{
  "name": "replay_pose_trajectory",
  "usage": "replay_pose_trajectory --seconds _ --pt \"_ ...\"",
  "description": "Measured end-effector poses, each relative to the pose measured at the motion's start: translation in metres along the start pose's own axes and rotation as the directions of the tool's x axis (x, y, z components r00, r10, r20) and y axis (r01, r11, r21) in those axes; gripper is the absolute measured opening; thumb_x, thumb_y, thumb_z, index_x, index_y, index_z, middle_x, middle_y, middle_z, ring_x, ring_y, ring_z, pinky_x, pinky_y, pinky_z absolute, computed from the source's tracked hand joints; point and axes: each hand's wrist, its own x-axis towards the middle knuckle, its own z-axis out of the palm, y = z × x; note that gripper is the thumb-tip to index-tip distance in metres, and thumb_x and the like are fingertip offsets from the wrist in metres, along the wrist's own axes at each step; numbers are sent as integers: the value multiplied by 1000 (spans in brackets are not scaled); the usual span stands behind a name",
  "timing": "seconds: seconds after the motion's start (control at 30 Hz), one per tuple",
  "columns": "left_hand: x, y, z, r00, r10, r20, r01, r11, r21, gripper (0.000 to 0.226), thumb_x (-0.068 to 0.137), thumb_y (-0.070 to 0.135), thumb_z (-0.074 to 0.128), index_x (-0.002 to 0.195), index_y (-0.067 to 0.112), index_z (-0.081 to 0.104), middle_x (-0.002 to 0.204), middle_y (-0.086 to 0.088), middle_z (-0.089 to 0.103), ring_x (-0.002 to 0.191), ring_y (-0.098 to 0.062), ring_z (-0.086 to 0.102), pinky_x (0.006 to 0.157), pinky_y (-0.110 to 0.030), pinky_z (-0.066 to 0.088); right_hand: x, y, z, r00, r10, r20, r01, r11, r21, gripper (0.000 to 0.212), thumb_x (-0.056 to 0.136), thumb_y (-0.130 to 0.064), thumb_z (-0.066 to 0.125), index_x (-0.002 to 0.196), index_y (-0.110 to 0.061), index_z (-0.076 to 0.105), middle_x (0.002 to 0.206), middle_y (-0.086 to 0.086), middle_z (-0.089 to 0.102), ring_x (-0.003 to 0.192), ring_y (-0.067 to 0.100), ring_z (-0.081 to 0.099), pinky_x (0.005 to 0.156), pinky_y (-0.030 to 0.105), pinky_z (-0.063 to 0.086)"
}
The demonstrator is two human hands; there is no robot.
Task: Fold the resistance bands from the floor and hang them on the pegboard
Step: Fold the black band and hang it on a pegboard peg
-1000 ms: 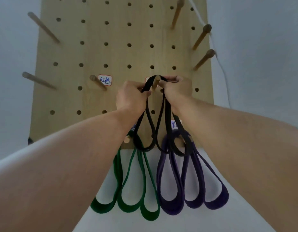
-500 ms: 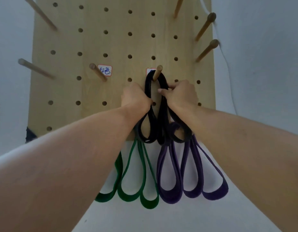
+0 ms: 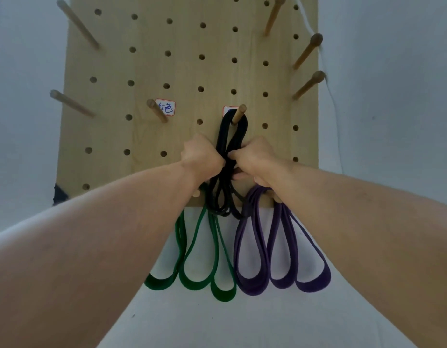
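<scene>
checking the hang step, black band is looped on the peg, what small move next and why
Probably let go with both hands: the black band already loops over the peg, while the left hand and right hand pinch its strands together below.

Both hands (image 3: pixel 204 159) (image 3: pixel 255 158) clasp black band (image 3: pixel 230 136) hung on peg (image 3: pixel 238 114).

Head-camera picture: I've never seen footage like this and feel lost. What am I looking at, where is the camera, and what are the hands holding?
The camera sits on a person's head, looking at their own bare arms. Ahead stands a wooden pegboard with wooden pegs. The left hand and right hand both grip a folded black band looped over the middle peg. Below, a green band and a purple band already hang in loops. A handwritten label sits beside another peg.
</scene>
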Motion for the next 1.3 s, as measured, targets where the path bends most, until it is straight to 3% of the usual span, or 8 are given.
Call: replay_pose_trajectory --seconds 0.1,0.2,0.43,0.57,0.8,0.97,1.1,1.3 --pt "-1 -2 0 1000 17 -10 -17 999 31 20 87 9 77 105 6 71 99 -13 73 86 -28 74 78 -40 64 3 7 4 998 4 -57 -3 1000 15 27 94 -5 71 120 -3 63 114 16 69 99 36 73 83 50 64" --pt "-2 -2 6 999 42 -21 -41 998 48 20 86 6 77 105 7 72 101 -12 73 90 -26 73 79 -38 64 8 16 -1 969 -172 -177 114 948 -298 36 96 -17 71 127 -7 53 111 9 63 97 29 69 82 42 62" --pt "-10 -1 28 1000 2 2 -2 994 -111 22 83 13 79 104 8 73 98 -11 73 89 -29 73 79 -42 64 13 21 -19 955 -245 -167 146 878 -456 15 95 -17 71 107 -9 71 99 8 72 85 21 68 63 28 51" --pt "-14 -1 31 994 82 -78 -77 995 65 14 91 6 67 104 3 70 103 -16 71 96 -31 70 82 -38 60 15 31 -16 946 -277 -168 172 868 -466 16 98 -17 68 111 -8 71 101 6 68 85 18 61 68 26 48" --pt "-23 5 12 982 152 -115 -109 943 315 12 95 -1 60 96 11 59 93 -10 62 84 -26 60 73 -37 56 15 34 -13 946 -257 -197 140 874 -465 12 101 -17 64 103 -10 73 95 4 70 81 17 64 48 19 34" --pt "-32 9 15 993 116 24 -118 944 310 20 92 4 67 111 5 63 111 -15 67 102 -34 66 86 -42 58 2 24 -11 971 -198 -133 111 869 -483 15 97 -16 70 110 -8 72 101 6 70 89 22 68 62 26 46" --pt "-44 17 14 990 88 108 -113 963 244 28 91 28 75 105 7 63 107 -14 68 93 -30 67 77 -36 56 -12 23 -13 980 -144 -138 68 893 -445 11 96 -18 71 101 -8 73 104 9 74 86 22 68 52 24 42" --pt "-73 20 -21 989 66 129 -105 938 329 40 91 42 72 113 11 58 98 -6 60 88 -24 58 71 -35 48 -46 15 -35 971 -107 -213 18 924 -383 21 100 -15 65 118 -6 71 119 10 72 105 25 70 80 28 53"
